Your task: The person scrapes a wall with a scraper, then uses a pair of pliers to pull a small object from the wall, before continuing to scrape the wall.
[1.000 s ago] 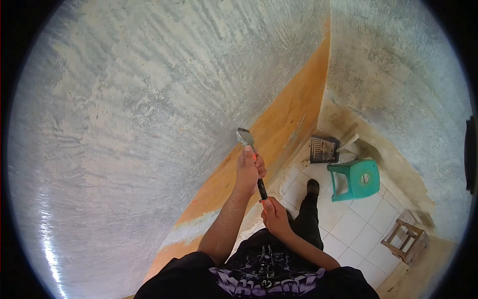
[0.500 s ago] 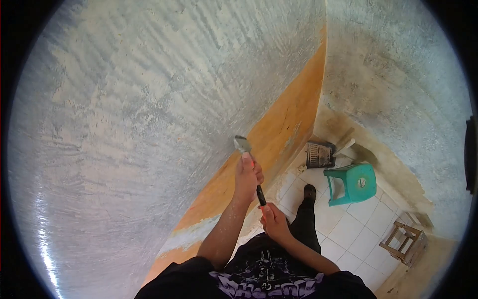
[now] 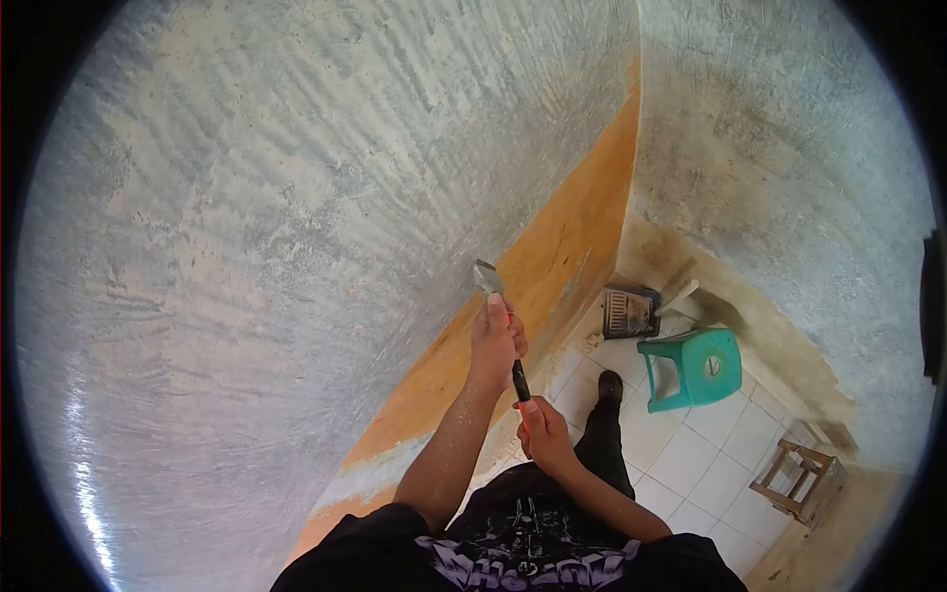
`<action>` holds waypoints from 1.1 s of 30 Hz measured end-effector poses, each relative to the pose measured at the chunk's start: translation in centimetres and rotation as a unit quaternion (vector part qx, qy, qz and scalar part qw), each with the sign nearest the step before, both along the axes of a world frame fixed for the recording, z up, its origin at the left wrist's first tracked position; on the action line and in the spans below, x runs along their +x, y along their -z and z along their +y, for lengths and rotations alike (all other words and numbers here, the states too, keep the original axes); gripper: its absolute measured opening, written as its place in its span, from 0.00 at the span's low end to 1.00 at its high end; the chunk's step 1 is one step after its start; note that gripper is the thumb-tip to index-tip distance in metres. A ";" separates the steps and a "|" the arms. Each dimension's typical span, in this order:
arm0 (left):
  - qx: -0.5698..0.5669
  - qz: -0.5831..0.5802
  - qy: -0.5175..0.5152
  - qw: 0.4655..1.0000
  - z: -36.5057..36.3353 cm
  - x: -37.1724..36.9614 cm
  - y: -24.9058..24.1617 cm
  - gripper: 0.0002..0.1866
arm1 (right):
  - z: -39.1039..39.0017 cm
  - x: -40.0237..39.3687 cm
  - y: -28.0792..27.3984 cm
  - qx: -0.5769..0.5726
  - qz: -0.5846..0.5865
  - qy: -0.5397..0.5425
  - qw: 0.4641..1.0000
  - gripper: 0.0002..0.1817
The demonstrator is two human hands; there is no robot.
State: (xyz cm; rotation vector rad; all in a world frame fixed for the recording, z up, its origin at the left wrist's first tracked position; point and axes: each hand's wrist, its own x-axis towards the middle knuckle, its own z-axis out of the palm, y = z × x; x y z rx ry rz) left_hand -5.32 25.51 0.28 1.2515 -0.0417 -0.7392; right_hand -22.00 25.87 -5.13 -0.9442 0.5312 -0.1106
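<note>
A long-handled scraper [image 3: 520,380] with a black and red handle slants up and to the left from my body. My left hand [image 3: 494,343] wraps round its upper end, thumb lying along the handle just behind the metal blade. Lower down, my right hand [image 3: 546,435] grips the red end of the handle near my waist. The blade's tip is right at the wall [image 3: 296,227], where the rough grey-white area meets an orange painted band [image 3: 557,237]. Pale dust specks cover my left forearm.
On the tiled floor [image 3: 681,459] to the right stands a green plastic stool [image 3: 712,367]. Behind it, a dark slatted crate-like container [image 3: 631,313] sits near the wall corner. A small wooden stool [image 3: 804,481] is farther right. My dark shoe [image 3: 611,384] is on the tiles.
The scraper's blade and my left hand have shifted slightly to the right, with the blade a little higher, along the edge of the orange band. Both hands keep their grip.
</note>
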 end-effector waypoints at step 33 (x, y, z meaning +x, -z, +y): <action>-0.010 0.018 -0.004 1.000 -3.3 0.5 -0.4 0.20 | -3.8 0.3 -1.3 -0.010 0.045 -0.004 0.999 0.22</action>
